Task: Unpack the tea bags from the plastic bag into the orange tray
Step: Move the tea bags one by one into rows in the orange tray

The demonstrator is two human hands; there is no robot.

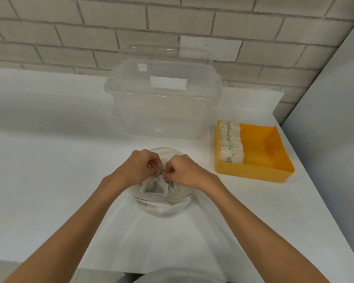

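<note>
Hands together (left hand (143, 166), right hand (184, 173)), curled fingers on tea bags (154, 185)

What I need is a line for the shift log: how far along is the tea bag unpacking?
Done: two rows of tea bags fill the orange tray's left side; the rest is bare. In hand: left hand and right hand pinch loose tea bags at the plastic bag's mouth. Left: several more lie inside it.
</note>
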